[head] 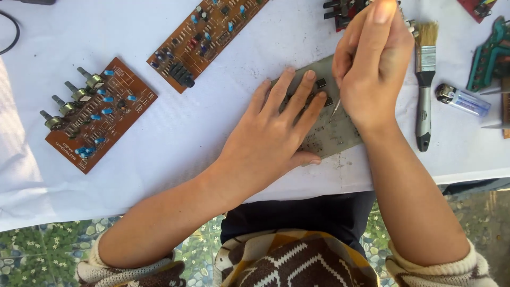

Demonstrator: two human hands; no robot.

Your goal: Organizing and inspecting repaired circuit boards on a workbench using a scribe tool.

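Observation:
A grey circuit board (333,133) lies on the white cloth (212,138) in front of me. My left hand (271,141) lies flat on it, fingers spread and pressing it down. My right hand (372,64) is closed around thin metal tweezers (336,108), whose tip touches the board near small black chips (321,83). Most of the board is hidden under my hands.
Two brown circuit boards lie to the left: one with several knobs (98,114), one longer (204,34) at the top. A paintbrush (424,85), a lighter (463,100) and a green tool (491,53) lie at the right. The table edge runs along the bottom.

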